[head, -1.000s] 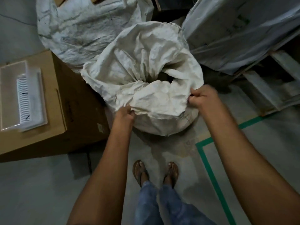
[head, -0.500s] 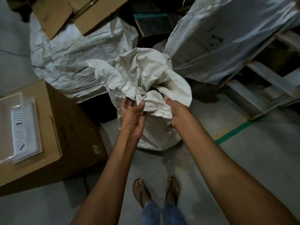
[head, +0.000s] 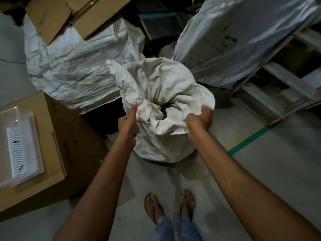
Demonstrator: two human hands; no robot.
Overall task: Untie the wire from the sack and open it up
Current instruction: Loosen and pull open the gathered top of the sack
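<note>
- Sack (head: 161, 84) stands crumpled, off-white, its mouth showing a dark gap.
- Left hand (head: 127, 121) and right hand (head: 199, 119) each clutch the rim.

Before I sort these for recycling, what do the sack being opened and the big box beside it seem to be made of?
The sack looks like woven plastic, probably polypropylene: off-white, matte, holding stiff, papery creases where both hands grip its mouth. The weave itself is too fine to confirm. The box looks like brown corrugated cardboard, plain and unglossed, with sharp folded edges.
</note>
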